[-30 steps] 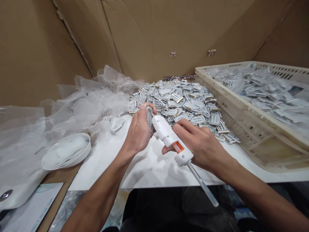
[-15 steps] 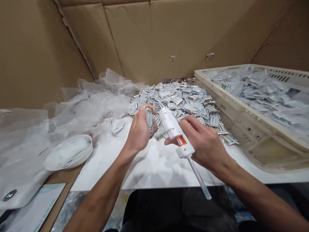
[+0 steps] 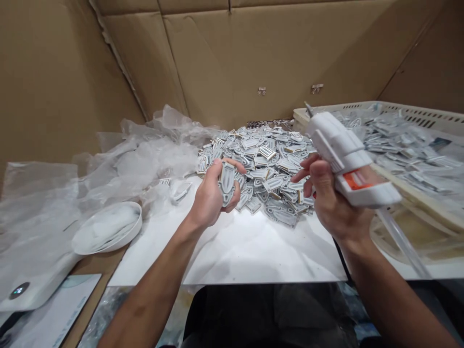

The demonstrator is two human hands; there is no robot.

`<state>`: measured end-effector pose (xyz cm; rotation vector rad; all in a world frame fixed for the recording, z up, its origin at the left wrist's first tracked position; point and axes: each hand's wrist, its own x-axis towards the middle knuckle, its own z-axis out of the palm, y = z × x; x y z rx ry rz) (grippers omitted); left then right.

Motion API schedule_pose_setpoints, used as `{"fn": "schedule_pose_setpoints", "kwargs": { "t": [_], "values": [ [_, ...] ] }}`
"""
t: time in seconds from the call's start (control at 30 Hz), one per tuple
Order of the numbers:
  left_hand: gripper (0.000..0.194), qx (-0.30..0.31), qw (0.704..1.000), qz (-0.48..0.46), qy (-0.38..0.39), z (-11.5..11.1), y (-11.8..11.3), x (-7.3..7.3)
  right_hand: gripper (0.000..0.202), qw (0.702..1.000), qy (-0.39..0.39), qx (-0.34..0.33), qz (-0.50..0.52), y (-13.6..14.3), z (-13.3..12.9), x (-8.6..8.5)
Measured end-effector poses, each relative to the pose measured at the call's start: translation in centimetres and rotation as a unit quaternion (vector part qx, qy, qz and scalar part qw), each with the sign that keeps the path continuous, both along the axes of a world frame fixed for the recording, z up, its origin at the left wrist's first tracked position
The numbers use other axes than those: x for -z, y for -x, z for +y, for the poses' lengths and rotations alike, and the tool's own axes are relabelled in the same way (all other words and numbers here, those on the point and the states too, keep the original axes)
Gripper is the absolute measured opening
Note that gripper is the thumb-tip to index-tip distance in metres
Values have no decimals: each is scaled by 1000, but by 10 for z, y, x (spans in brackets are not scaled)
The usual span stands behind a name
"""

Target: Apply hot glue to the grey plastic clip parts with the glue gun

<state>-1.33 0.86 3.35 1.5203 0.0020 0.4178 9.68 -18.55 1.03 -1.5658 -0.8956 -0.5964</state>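
Note:
My left hand is closed around a small grey metal piece with a pointed-arch outline, its face turned up toward me. In my right hand is a white hot glue gun with an orange inner part. Its metal nozzle points up and to the left, and a clear glue stick sticks out of its back end. Just beyond both hands lies a heap of similar grey metal pieces on the white tabletop.
Crumpled clear plastic bags cover the left side. A white bowl sits on a white device with a lit display. At right stands a cream plastic crate of bagged pieces. Cardboard walls enclose the back and sides.
My right hand has swung the glue gun up and to the right, away from the left hand. The left hand has turned the metal piece to show more of its face.

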Motion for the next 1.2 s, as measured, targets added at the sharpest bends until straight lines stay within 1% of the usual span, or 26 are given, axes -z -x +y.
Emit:
{"fn": "schedule_pose_setpoints", "kwargs": {
  "t": [0.03, 0.07, 0.1, 0.17, 0.27, 0.4, 0.47, 0.63, 0.73, 0.77, 0.9, 1.03, 1.1, 1.2],
  "values": [
    [44, 23, 1000, 3, -3, 0, 1, 0, 33, 999, -13, -15, 44, 2, 1, -1],
    [45, 49, 999, 7, -5, 0, 1, 1, 30, 997, -26, -16, 65, 4, 3, -2],
    [45, 75, 997, 12, -5, 0, 2, 1, 26, 997, -31, -15, 70, 7, 5, -4],
    [45, 116, 993, 27, 0, 0, 4, 1, 19, 997, -14, -36, 61, 12, 9, -6],
    [45, 146, 988, 47, 3, -2, 6, 0, 15, 995, 5, -78, 59, 17, 13, -9],
    [47, 164, 985, 53, -9, -3, 7, 0, 11, 991, 6, -121, 55, 22, 17, -10],
    [48, 166, 984, 56, -17, -3, 7, 2, 10, 990, 17, -131, 52, 23, 18, -10],
    [42, 166, 984, 62, -32, -4, 7, 4, 21, 991, 17, -125, 55, 22, 24, -7],
    [45, 161, 983, 67, -58, -5, 7, 4, 20, 991, 34, -116, 57, 22, 27, -6],
    [46, 159, 983, 68, -61, -5, 8, 3, 20, 991, 28, -121, 56, 22, 28, -6],
    [46, 166, 981, 83, -52, -6, 9, 3, 21, 986, -15, -155, 59, 24, 29, -6],
    [46, 179, 980, 75, -46, -5, 9, 2, 14, 979, -7, -199, 44, 21, 28, -2],
    [47, 185, 979, 74, -49, -4, 8, 3, 14, 981, -3, -192, 29, 18, 28, 3],
    [51, 197, 976, 86, -45, -4, 7, 3, 24, 987, -7, -157, 20, 14, 30, 11]
  ]
}}
